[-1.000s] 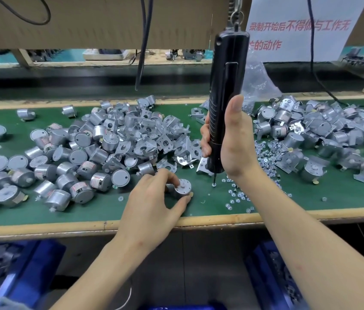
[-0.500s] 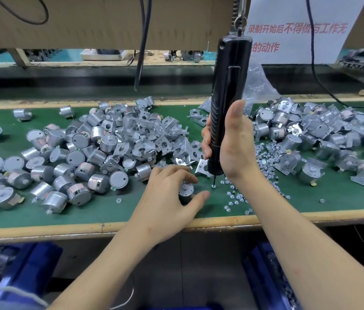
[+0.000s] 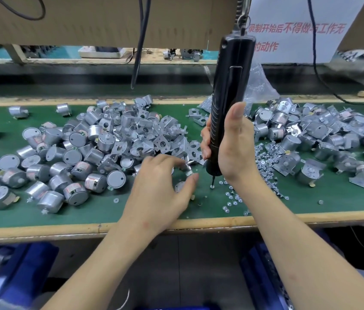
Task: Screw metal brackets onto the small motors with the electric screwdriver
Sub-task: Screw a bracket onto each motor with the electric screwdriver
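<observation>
Right hand (image 3: 232,148) wrapped round the black cylindrical electric screwdriver (image 3: 232,81), held upright. Bit tip sits on a small silver screw (image 3: 211,186) on the green bench mat (image 3: 344,202). Left hand (image 3: 158,191) half-curled, fingertips at a bent silver metal bracket (image 3: 187,167) at its 1 o'clock; blurred, can't tell if it's pinched. Small round silver motor (image 3: 180,186) just under the thumb. Risks: bracket snags neighbours in the pile at 12; screw drops off the bit on lift; unheld motor rolls toward the bench edge at 6.
</observation>
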Action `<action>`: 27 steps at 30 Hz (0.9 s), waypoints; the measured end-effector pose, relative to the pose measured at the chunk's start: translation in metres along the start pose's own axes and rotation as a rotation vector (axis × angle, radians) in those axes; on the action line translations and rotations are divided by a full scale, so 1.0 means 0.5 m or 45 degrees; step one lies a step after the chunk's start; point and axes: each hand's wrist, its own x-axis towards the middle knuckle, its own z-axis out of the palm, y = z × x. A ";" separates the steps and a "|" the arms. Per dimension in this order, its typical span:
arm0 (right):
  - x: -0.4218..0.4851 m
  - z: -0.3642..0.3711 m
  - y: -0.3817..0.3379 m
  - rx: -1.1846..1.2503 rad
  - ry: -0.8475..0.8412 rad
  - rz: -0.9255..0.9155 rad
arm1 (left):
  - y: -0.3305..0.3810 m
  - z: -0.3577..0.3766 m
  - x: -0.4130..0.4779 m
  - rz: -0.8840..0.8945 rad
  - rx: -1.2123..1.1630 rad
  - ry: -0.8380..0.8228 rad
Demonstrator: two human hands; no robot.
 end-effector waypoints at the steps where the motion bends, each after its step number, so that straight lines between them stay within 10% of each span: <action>1: 0.000 -0.001 0.000 -0.009 -0.004 0.000 | -0.005 -0.012 -0.002 -0.008 -0.006 0.043; 27: -0.008 0.005 -0.001 -0.063 0.022 -0.033 | -0.046 -0.024 -0.060 -0.010 0.200 -0.134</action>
